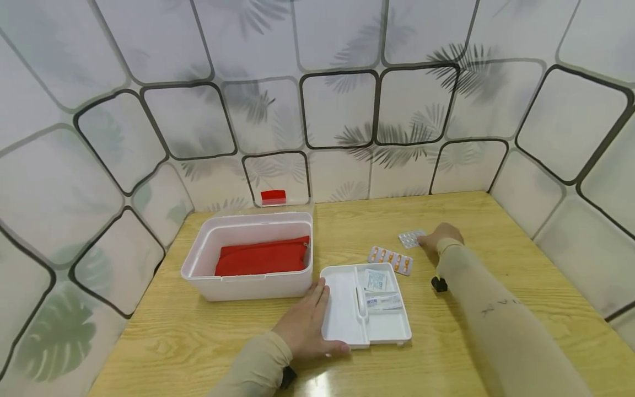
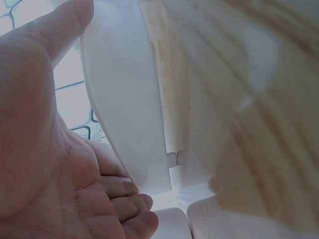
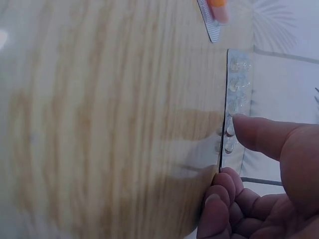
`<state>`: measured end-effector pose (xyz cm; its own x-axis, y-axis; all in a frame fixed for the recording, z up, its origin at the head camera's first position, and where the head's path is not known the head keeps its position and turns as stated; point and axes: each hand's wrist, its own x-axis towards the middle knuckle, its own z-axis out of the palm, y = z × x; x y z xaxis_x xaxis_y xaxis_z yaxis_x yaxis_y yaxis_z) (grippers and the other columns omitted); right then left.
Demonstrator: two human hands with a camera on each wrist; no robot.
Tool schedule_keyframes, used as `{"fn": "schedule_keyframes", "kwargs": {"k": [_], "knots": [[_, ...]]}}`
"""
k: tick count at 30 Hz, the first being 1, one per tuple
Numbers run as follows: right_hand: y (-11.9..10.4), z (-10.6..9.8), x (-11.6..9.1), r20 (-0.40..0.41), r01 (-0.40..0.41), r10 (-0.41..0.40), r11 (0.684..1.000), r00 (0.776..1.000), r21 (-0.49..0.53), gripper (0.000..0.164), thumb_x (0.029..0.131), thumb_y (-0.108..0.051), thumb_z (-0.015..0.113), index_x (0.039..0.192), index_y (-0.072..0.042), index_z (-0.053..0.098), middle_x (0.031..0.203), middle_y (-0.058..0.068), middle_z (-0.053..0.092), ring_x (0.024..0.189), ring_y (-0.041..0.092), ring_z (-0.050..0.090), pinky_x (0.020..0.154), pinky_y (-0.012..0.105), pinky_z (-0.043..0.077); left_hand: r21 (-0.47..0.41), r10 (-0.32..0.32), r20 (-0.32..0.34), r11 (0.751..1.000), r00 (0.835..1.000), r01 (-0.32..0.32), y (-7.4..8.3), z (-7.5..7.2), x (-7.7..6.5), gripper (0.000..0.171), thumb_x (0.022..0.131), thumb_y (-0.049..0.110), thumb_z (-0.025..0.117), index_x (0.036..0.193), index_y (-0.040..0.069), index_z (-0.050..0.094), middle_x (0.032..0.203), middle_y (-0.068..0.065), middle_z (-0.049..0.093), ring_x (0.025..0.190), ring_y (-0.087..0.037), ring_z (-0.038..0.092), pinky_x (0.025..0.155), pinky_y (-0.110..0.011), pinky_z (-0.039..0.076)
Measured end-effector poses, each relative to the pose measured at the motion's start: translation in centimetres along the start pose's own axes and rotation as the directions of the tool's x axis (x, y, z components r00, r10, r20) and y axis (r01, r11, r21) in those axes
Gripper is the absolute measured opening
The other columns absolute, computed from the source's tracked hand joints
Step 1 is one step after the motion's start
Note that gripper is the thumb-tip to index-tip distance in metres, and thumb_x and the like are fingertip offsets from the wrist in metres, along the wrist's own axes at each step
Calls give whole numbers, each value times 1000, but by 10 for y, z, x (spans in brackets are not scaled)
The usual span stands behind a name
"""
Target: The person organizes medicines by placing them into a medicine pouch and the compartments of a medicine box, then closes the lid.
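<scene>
My left hand [image 1: 306, 325] holds a white plastic compartment case [image 1: 341, 309] at its near left corner, fingers along the left side and thumb by the front edge. In the left wrist view, thumb and fingers span the case's pale side wall [image 2: 124, 94]. Two small printed packets, one square [image 1: 375, 280] and one long [image 1: 384, 301], lie in its right-hand compartments. Beyond the case, my right hand [image 1: 443, 237] pinches the end of a clear-bubbled blister pack [image 1: 409, 239], thumb over the bubbles [image 3: 233, 104]. Between them lies a blister pack of orange capsules [image 1: 390, 260].
A white plastic bin [image 1: 248, 288] stands at the left, close to the case, with a red zipped pouch [image 1: 265, 258] inside. Behind it a clear lid with a red latch [image 1: 273, 197] stands up against the patterned wall [image 1: 342, 110]. Wood-grain table [image 1: 198, 347] lies under everything.
</scene>
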<state>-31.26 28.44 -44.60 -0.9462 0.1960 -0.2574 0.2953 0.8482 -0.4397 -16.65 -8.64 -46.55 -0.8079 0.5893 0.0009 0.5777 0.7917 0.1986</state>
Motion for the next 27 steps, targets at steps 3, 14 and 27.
{"fn": "schedule_keyframes", "kwargs": {"k": [3, 14, 27], "knots": [[1, 0, 2, 10, -1, 2, 1000, 1000, -10, 52, 88, -41, 62, 93, 11, 63, 98, 28, 63, 77, 28, 58, 62, 37, 52, 0, -2, 3, 1000, 1000, 2, 0, -1, 0, 122, 69, 83, 56, 146, -8, 29, 155, -23, 20, 142, -34, 24, 113, -38, 26], [22, -2, 9, -6, -33, 34, 996, 999, 87, 70, 89, -41, 59, 126, 18, 48, 128, 36, 48, 110, 44, 52, 93, 48, 46, -4, -4, 9, 1000, 1000, 4, 0, -1, 1, 121, 70, 82, 57, 146, -8, 28, 155, -23, 19, 142, -33, 23, 113, -38, 25], [50, -11, -5, 120, -39, -55, 747, 991, 664, 49, 96, -9, 48, 135, 18, 36, 83, 3, 61, 71, 9, 61, 65, 24, 54, 7, 13, -1, 1000, 1000, -13, -1, 0, 0, 122, 69, 83, 56, 146, -8, 28, 155, -23, 21, 142, -34, 24, 113, -37, 24]]}}
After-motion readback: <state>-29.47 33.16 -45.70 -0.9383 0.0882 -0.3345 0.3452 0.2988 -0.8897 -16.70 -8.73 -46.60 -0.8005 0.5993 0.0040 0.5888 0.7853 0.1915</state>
